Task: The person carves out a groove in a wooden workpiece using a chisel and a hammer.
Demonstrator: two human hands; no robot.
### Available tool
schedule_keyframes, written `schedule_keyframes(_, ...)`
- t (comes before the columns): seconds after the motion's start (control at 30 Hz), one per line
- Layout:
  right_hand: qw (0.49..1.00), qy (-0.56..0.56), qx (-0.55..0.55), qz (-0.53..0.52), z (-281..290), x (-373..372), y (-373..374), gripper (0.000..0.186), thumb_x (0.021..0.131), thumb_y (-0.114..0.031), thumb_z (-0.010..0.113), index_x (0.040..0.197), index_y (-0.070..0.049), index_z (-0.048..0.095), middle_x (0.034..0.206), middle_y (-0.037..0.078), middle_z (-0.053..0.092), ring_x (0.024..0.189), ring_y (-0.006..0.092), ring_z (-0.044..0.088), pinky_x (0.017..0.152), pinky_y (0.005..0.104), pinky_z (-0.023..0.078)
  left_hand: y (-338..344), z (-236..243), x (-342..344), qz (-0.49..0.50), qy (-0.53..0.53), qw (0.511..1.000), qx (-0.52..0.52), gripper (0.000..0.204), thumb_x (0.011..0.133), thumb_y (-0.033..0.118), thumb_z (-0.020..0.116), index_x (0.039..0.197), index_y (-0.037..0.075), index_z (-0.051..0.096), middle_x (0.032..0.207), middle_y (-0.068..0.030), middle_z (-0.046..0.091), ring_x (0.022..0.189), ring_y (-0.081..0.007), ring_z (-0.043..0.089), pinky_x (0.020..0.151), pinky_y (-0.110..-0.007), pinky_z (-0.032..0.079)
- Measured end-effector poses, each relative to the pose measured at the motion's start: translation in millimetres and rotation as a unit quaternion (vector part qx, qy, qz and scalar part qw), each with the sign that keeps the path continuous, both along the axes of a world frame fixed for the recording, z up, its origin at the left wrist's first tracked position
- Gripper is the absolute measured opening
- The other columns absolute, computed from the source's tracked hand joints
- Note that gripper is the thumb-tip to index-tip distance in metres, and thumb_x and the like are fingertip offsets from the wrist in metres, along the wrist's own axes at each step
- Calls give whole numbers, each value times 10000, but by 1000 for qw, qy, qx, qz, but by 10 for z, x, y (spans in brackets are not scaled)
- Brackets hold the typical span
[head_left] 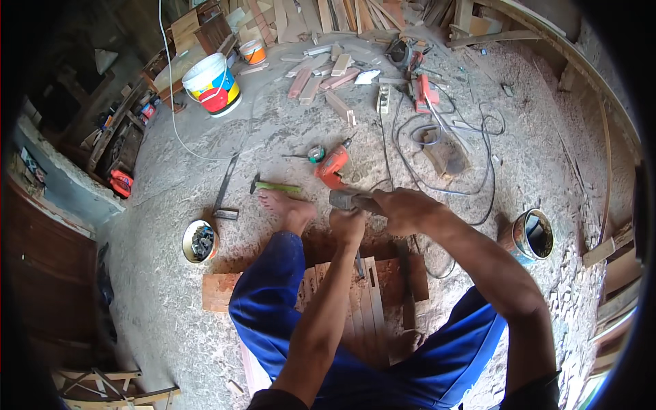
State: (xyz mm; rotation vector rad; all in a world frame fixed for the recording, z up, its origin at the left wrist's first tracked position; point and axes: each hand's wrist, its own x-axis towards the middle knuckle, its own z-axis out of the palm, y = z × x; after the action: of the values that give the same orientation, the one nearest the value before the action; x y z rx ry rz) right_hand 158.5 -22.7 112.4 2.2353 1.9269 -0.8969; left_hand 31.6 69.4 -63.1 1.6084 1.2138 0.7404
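Note:
My left hand (347, 227) is closed round a chisel, whose narrow metal blade (359, 265) points down at the wood strips; its handle is hidden in the fist. My right hand (408, 212) grips a hammer by its handle, and the blocky hammer head (341, 199) is right over my left fist. Whether the head touches the chisel's end I cannot tell. Between my legs several pale wood strips (374, 301) lie side by side, across a reddish-brown plank (220, 292). A long dark tool or bar (407, 290) lies on the plank to the right of the strips.
Ahead lie an orange drill (331, 167), a green-handled hammer (279, 186), a try square (225, 188) and looping cables (492, 171). A bucket of hardware (201, 242) stands left, another bucket (533, 234) right. Farther off are wood offcuts (311, 75) and a colourful bucket (212, 85).

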Motion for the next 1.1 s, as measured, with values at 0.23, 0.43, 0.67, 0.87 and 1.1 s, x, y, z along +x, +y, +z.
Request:
schedule_keyframes(0.23,929,230,174,-232,-181,-177,-1202,348,871,-225,697,1142,-54,560,938,155,686,848,256,684,752,414,554,-491,171,-3,93,-165,977,101,195,772,128,731,824,-31,630,700,-97,670,634,-187,655,626,-340,505)
schedule_keyframes(0.43,844,332,178,-383,-629,-353,-1537,450,868,-206,727,1248,-33,560,823,59,654,679,153,614,612,321,507,438,-513,309,87,-119,989,-20,149,774,115,722,751,-20,663,709,-98,671,679,-176,646,629,-359,488)
schedule_keyframes(0.67,740,430,177,-486,-749,-498,-1777,403,872,-115,703,1241,-34,563,820,39,669,600,70,575,459,235,458,618,-634,282,29,-20,998,-46,172,868,174,679,811,11,684,625,-78,604,467,-185,523,444,-368,377)
schedule_keyframes(0.87,734,364,210,-534,-902,-387,-2013,440,856,-135,739,1223,-4,534,737,52,621,548,101,565,467,279,446,493,-206,369,-142,-101,938,-300,132,884,93,710,850,99,583,575,33,476,423,-95,456,374,-294,332)
schedule_keyframes(1.1,770,354,168,-504,-872,-357,-1756,397,868,-75,690,1221,-4,523,663,26,561,452,112,523,408,277,444,-226,1121,-388,-203,-197,934,218,188,863,126,776,994,18,694,774,-14,664,661,-93,630,601,-243,530)
